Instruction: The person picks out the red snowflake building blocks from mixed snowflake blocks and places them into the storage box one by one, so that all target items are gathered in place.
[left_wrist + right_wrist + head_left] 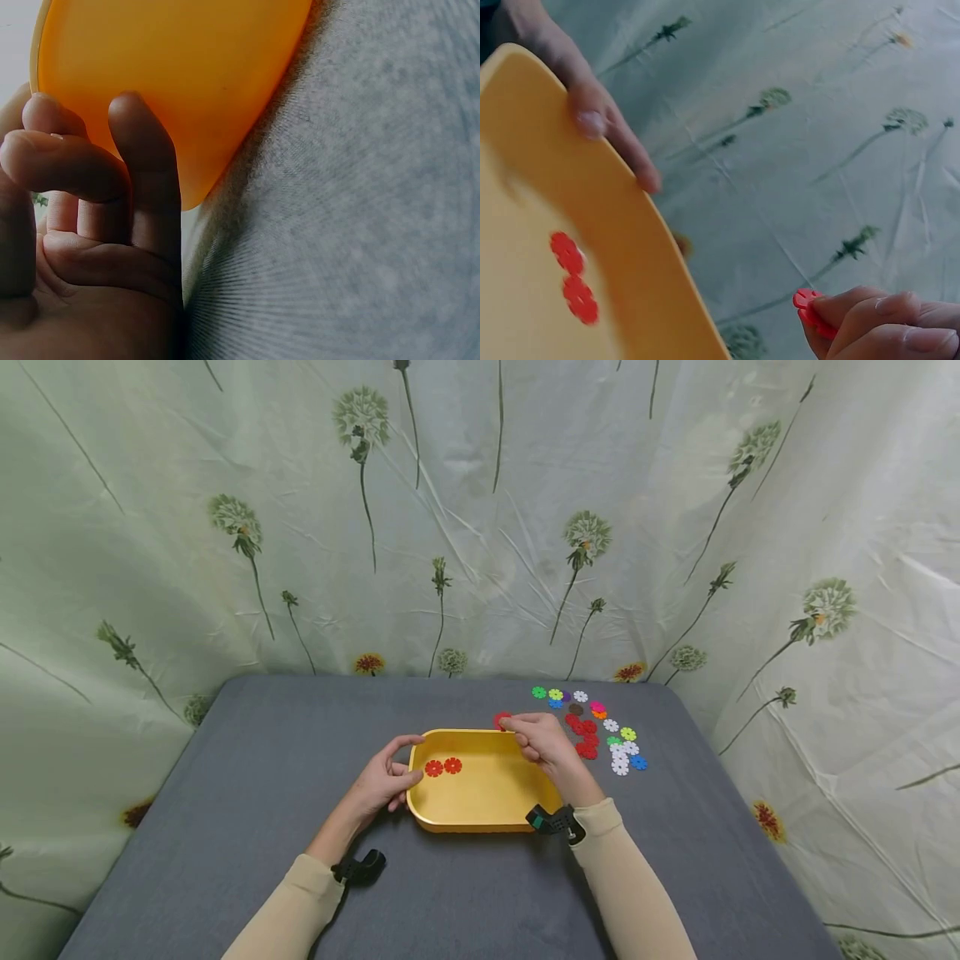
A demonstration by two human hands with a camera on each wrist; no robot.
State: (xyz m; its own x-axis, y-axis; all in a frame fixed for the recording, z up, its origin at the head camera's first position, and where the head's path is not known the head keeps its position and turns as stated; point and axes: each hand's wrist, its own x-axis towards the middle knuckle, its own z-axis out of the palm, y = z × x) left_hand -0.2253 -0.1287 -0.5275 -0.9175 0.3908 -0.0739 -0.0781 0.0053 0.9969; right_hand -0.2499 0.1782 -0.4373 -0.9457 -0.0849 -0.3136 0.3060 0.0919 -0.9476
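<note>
A yellow plastic tray (480, 793) lies on the grey table in the head view, with two red flower-shaped discs (443, 767) in its left part. My left hand (382, 781) grips the tray's left end, thumb over the rim and fingers along the outer wall; the left wrist view shows fingertips against the orange-looking wall (202, 67). Above the tray's far rim, my right hand (551, 747) pinches another red flower disc (810, 304) between thumb and index finger. The right wrist view shows the disc's edge sticking out past the fingertips.
Right of the tray, several red discs (589, 740) lie in a cluster. White discs (619, 765), a blue disc (638, 762), a green disc (539, 692) and other colours spread around them toward the table's back edge. A flower-print curtain (480, 527) hangs behind the table (285, 752).
</note>
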